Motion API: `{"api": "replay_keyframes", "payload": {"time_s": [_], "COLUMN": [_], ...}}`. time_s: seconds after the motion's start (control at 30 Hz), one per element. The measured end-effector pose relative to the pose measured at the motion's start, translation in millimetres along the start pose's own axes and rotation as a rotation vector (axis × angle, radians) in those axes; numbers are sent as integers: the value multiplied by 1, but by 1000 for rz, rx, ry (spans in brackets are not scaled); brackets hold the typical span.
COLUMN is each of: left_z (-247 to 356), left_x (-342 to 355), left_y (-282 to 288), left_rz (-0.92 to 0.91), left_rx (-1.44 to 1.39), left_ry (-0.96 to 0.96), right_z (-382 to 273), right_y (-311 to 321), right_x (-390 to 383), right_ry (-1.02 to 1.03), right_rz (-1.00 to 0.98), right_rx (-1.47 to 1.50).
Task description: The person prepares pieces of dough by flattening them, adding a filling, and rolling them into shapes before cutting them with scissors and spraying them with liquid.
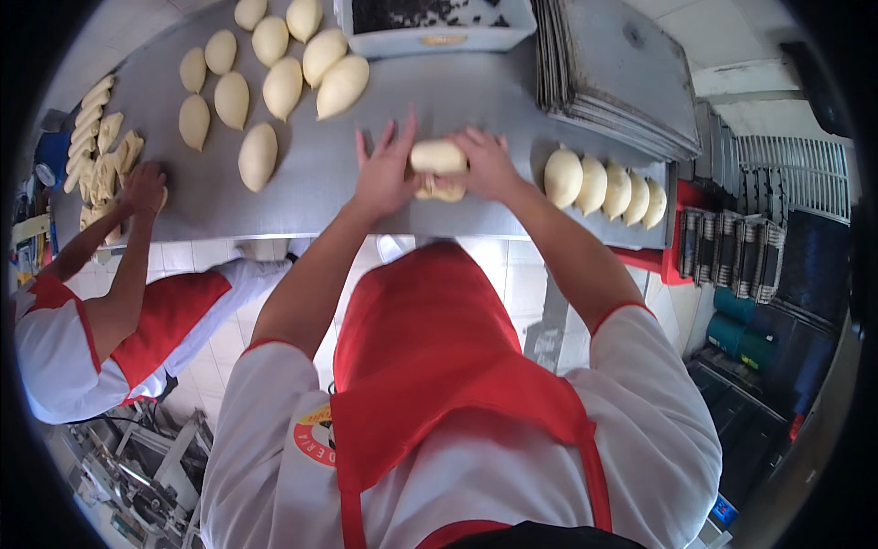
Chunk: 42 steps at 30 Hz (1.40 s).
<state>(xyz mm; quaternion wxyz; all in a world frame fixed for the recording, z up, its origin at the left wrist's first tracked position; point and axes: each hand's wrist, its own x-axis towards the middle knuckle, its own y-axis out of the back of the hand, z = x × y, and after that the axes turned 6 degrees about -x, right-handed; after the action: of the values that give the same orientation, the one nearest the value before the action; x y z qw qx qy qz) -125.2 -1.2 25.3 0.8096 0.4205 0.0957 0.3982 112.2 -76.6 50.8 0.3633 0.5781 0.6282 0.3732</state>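
Observation:
At the table's near edge, a partly rolled piece of dough (438,156) lies between my two hands, with a flatter flap of the dough showing below the roll. My left hand (384,174) grips its left end with the thumb side, while the other fingers stretch away over the table. Around the right end, my right hand (487,165) is closed with bent fingers. Several smooth, oval dough pieces (258,157) are spread to the left and farther back. On the right sits a close row of dough pieces (592,185).
A white tub (439,41) with dark bits stands at the back, beside stacked metal trays (622,69). At the far left, a co-worker's hands (144,188) touch shaped dough pieces (101,169) on the metal table (311,206). A red rack (675,242) stands off its right end.

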Motion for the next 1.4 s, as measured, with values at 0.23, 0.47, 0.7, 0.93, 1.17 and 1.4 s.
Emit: {"api": "replay_keyframes", "payload": {"time_s": [0.23,0.47,0.7,0.93,1.17,1.4], "left_z": [12,-6,6,24,21,-7], "left_x": [26,7,18,48,62,52], "left_y": [26,35,11,-13,-32,16], "left_rz": [-158,-247,-130,317,178,-278], "left_rx": [-53,-159,-5,-778,-416,117], "left_ry": [56,-74,-7,138,73,-83], "right_z": [-6,-2,-7,-20,-25,10], "right_y": [-4,-9,-9,-34,-54,8], "right_x": [13,-6,-2,13,33,-4], "right_ry": [84,142,-29,-315,-283,52], "right_rz": [198,97,95,690,714,136], "right_rx": [-83,-45,-133,848,518,-188]}}
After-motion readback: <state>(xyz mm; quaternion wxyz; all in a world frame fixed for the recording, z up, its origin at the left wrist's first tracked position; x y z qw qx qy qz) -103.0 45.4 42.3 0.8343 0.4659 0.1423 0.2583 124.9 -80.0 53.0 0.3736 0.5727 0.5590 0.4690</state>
